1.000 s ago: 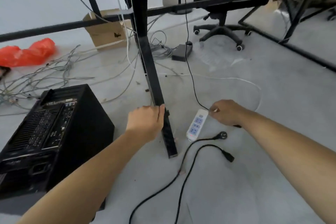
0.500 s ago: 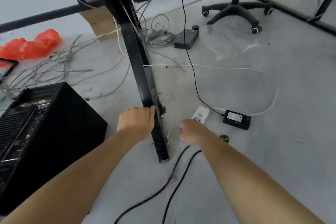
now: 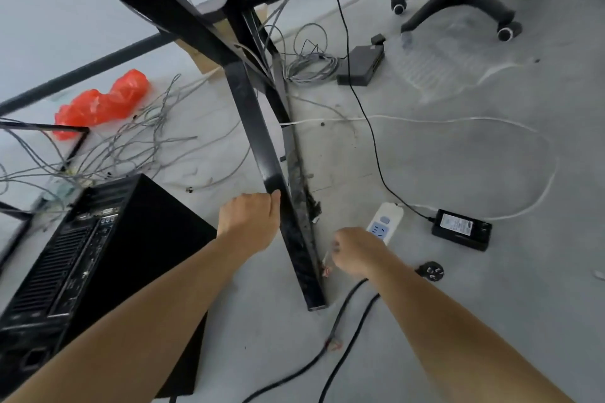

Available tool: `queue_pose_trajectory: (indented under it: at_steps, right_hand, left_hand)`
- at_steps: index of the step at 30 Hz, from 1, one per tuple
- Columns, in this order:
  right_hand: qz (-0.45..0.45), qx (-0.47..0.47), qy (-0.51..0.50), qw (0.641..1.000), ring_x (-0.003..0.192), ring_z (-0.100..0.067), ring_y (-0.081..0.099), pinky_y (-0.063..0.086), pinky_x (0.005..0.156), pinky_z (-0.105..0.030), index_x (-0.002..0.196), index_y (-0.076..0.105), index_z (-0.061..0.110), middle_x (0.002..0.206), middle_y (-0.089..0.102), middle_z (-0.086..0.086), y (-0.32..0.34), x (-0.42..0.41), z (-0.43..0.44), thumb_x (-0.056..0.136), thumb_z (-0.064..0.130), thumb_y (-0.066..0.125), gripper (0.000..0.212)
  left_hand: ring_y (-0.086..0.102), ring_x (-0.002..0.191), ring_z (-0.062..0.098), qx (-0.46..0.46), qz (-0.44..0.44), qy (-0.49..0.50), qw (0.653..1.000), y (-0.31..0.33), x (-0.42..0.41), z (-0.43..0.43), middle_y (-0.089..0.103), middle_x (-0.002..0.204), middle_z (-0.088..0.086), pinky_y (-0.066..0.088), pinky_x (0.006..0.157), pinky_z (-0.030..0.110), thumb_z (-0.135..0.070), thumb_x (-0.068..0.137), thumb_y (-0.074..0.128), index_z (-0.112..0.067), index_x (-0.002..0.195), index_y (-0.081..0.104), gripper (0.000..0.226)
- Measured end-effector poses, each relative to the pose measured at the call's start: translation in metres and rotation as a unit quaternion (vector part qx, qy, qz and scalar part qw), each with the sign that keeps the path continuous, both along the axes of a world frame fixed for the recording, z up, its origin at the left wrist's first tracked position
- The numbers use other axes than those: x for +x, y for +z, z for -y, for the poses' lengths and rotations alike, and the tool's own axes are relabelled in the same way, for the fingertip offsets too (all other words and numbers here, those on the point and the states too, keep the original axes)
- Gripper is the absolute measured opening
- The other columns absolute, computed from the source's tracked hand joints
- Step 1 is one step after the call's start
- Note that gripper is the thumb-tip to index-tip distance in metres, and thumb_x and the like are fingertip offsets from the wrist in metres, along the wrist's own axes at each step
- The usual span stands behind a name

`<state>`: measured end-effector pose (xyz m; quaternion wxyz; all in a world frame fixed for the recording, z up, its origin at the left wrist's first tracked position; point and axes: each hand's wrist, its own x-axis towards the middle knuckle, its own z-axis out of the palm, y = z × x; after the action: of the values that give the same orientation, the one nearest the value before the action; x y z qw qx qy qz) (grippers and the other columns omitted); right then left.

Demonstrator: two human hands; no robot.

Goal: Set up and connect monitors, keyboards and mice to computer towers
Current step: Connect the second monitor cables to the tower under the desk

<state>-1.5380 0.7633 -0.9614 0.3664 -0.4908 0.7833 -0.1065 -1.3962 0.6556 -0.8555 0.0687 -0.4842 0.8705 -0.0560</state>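
- The left hand (image 3: 248, 219) has its fingers curled round the black worktop leg (image 3: 262, 154), which looks tilted in this view. A firm grip, as far as I can judge.
- The right hand (image 3: 355, 250) is low at the floor, between the foot of the leg and the white power strip (image 3: 385, 222). Its fingers curl toward something small and pale, but I cannot tell whether they pinch it.
- The computer tower (image 3: 98, 255) lies on the floor left of the leg with its port panel facing up. I cannot tell whether anything is plugged in.
- A loose black plug (image 3: 430, 270) lies just right of the right forearm, and two black cables (image 3: 343, 347) run under that arm. The power adapter (image 3: 461, 229) sits near the strip.
- Risk: if the leg shifts or slips from the grip, its foot could come down on the black cables or the strip, crushing insulation or casing.
- Risk: a thin wire (image 3: 330, 334) by the leg foot shows reddish, frayed-looking ends near the fingers. That is a shock hazard if live. I cannot confirm bare conductor.
- Risk: the grey cable tangle (image 3: 131, 147) behind the tower could snag when the tower is moved and strain connectors.
- Risk: the forearm lying across the cables may drag the plug away.
- Judgement: the mains hookup is not yet made.
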Motion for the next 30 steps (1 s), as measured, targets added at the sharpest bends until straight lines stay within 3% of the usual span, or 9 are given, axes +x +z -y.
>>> queue_pose_trajectory:
  at_steps: [2,4,7,10,12,14,17,22,30]
  right_hand:
    - [-0.017,0.003,-0.011,1.000,0.086,-0.030,0.061,0.044,0.060,-0.029,0.083,0.055,0.011,0.094,0.061,-0.010,-0.001,-0.007,0.000,0.095,0.018,0.050,0.015]
    - [-0.040,0.015,-0.008,0.999,0.086,-0.029,0.057,0.040,0.059,-0.029,0.066,0.040,0.017,0.092,0.057,-0.011,-0.004,-0.012,0.003,0.095,0.015,0.049,0.030]
    - [-0.049,0.014,-0.037,0.998,0.085,-0.030,0.052,0.039,0.073,-0.033,0.063,0.037,0.016,0.078,0.051,-0.006,0.000,-0.018,0.013,0.092,0.011,0.052,0.033]
    - [-0.031,-0.015,-0.086,0.996,0.074,-0.031,0.053,0.035,0.059,-0.027,0.061,0.038,0.015,0.064,0.043,-0.002,0.006,-0.025,0.020,0.089,0.008,0.050,0.032]
    - [-0.039,-0.008,-0.085,0.996,0.078,-0.029,0.055,0.037,0.056,-0.026,0.068,0.047,0.013,0.072,0.049,-0.003,0.009,-0.025,0.015,0.093,0.011,0.047,0.025]
    - [-0.063,0.011,-0.080,0.995,0.095,-0.028,0.062,0.047,0.070,-0.028,0.092,0.063,0.010,0.095,0.063,-0.006,0.010,-0.025,0.011,0.095,0.015,0.049,0.016]
    - [-0.112,0.029,-0.094,0.989,0.105,-0.027,0.063,0.049,0.081,-0.031,0.116,0.065,0.016,0.115,0.066,-0.007,0.015,-0.030,0.013,0.097,0.022,0.051,0.024]
    - [-0.154,0.042,-0.107,0.981,0.116,-0.028,0.060,0.050,0.096,-0.035,0.126,0.063,0.015,0.127,0.062,-0.009,0.047,-0.054,0.026,0.097,0.019,0.048,0.033]
    - [-0.159,0.045,-0.151,0.974,0.114,-0.032,0.061,0.052,0.097,-0.038,0.122,0.066,0.014,0.128,0.062,-0.012,0.058,-0.049,0.068,0.093,0.015,0.050,0.033]
  left_hand:
    - [0.052,0.061,0.022,0.010,-0.030,0.018,0.999,-0.005,-0.001,0.003,0.056,0.067,0.004,0.042,0.062,0.035,-0.045,0.107,0.016,-0.013,0.068,0.049,0.061]
    - [0.052,0.060,0.022,0.020,-0.073,0.044,0.996,-0.013,-0.001,0.007,0.056,0.065,0.005,0.039,0.058,0.034,-0.044,0.107,0.018,-0.011,0.065,0.047,0.061]
    - [0.050,0.058,0.023,0.019,-0.158,0.069,0.985,-0.024,-0.002,0.019,0.053,0.061,0.006,0.035,0.054,0.034,-0.044,0.107,0.021,-0.009,0.062,0.045,0.062]
    - [0.050,0.058,0.024,0.001,-0.253,0.067,0.965,-0.028,-0.006,0.033,0.054,0.061,0.006,0.036,0.058,0.035,-0.046,0.106,0.020,-0.011,0.063,0.044,0.061]
    - [0.046,0.058,0.023,-0.036,-0.307,0.055,0.949,-0.031,-0.013,0.043,0.052,0.063,0.003,0.033,0.059,0.035,-0.045,0.106,0.021,-0.011,0.067,0.042,0.056]
    - [0.042,0.061,0.024,-0.061,-0.335,0.024,0.940,-0.035,-0.021,0.053,0.049,0.069,0.002,0.029,0.058,0.035,-0.042,0.107,0.023,-0.014,0.076,0.042,0.046]
    - [0.045,0.059,0.028,-0.087,-0.363,-0.034,0.927,-0.043,-0.031,0.069,0.046,0.070,0.002,0.024,0.053,0.032,-0.041,0.106,0.029,-0.013,0.079,0.042,0.041]
    - [0.053,0.050,0.033,-0.168,-0.329,-0.197,0.908,-0.058,-0.027,0.093,0.052,0.063,0.010,0.025,0.045,0.025,-0.029,0.099,0.048,-0.007,0.069,0.048,0.037]
    - [0.048,0.049,0.025,-0.156,-0.400,-0.216,0.877,-0.065,-0.028,0.104,0.050,0.062,0.008,0.025,0.050,0.025,-0.024,0.101,0.049,-0.007,0.070,0.049,0.035]
